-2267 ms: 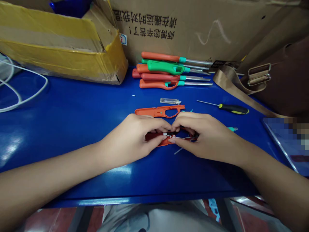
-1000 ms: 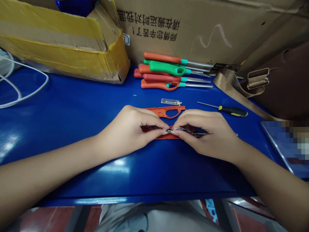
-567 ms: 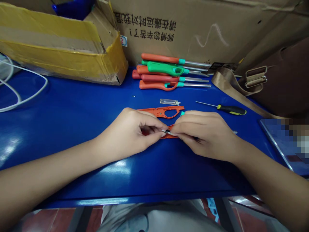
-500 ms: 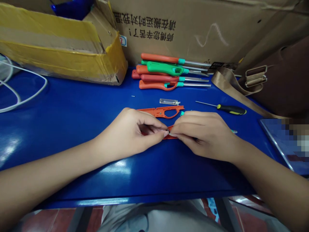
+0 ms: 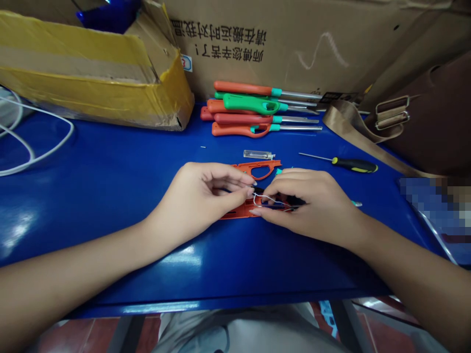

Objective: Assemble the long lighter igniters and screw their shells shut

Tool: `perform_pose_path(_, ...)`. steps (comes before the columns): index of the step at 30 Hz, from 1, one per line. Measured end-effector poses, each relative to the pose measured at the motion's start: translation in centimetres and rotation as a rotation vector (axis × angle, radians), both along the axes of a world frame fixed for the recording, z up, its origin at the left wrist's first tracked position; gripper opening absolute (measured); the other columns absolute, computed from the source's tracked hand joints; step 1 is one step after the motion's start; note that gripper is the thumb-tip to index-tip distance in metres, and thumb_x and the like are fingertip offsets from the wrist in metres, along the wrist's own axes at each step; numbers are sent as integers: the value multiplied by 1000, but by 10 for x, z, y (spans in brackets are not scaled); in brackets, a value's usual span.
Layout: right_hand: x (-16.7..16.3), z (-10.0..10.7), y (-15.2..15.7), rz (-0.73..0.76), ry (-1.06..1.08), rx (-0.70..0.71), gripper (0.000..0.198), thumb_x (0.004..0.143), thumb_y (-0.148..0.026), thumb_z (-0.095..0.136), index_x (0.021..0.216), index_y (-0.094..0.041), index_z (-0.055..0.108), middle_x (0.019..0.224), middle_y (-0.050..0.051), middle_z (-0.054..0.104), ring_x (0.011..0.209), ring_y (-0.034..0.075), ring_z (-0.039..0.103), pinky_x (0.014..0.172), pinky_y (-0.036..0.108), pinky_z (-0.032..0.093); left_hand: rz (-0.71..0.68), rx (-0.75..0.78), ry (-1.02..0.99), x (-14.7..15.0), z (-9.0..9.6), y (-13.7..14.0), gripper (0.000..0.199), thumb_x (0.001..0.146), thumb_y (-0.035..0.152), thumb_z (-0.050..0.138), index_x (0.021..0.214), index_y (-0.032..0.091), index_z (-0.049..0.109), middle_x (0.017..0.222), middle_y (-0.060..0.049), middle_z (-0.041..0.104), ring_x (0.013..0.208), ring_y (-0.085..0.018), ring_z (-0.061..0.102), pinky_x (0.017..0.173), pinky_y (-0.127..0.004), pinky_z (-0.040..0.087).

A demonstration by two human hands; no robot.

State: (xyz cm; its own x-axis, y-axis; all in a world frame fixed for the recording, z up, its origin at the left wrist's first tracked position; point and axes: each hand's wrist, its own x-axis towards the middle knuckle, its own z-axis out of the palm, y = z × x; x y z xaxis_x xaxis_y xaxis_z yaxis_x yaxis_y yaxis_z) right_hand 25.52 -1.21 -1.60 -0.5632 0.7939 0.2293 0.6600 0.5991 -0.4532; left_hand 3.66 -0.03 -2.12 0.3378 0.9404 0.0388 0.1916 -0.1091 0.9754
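My left hand (image 5: pixel 211 193) pinches a thin white wire (image 5: pixel 268 197) at its left end, between thumb and forefinger. Beneath both hands lies one orange lighter shell half (image 5: pixel 241 212), partly covered. My right hand (image 5: pixel 307 198) is over the shell's right part, thumb and forefinger apart, with the wire looping between them. A dark piece by the fingertips is too hidden to name. Just beyond, the other orange shell half (image 5: pixel 253 169) lies with its inside up, and a clear fuel tank (image 5: pixel 257 155) rests behind it.
Several assembled stick lighters (image 5: pixel 243 118) are piled at the back. A screwdriver (image 5: pixel 353 164) lies on the right, near a brown strap (image 5: pixel 353 132) and a phone-like device (image 5: pixel 434 220). A taped cardboard box (image 5: pixel 110 93) and white cable (image 5: pixel 55 149) occupy the left.
My right thumb and forefinger have parted from their pinch, and the white wire now shows between the hands. More of the near orange shell half is visible. My left hand has hardly moved.
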Motion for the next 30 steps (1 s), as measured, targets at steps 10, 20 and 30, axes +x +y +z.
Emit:
perform_pose_path(10, -5, 4, -3, -179, 196, -264, 34, 97, -32, 61, 69, -21, 76, 65, 0, 73, 61, 14, 64, 56, 28, 44, 42, -78, -133, 5, 6, -4, 9, 80, 12, 81, 87, 17, 78, 84, 1, 81, 75, -13, 79, 68, -13, 64)
perform_pose_path(20, -8, 9, 5, -199, 418, -626, 13, 77, -30, 82, 74, -19, 75, 70, -1, 73, 65, 12, 63, 59, 24, 47, 34, -9, -166, 7, 7, -6, 10, 81, 7, 80, 86, 15, 77, 81, 1, 81, 72, -13, 79, 67, -12, 65)
perform_pose_path(30, -11, 8, 4, -205, 406, -603, 8, 79, -23, 77, 74, -18, 74, 68, -1, 69, 64, 11, 59, 59, 24, 45, -43, 415, 126, -1, -1, -2, 14, 83, 13, 79, 96, 17, 81, 94, -2, 80, 81, -11, 77, 71, -12, 63)
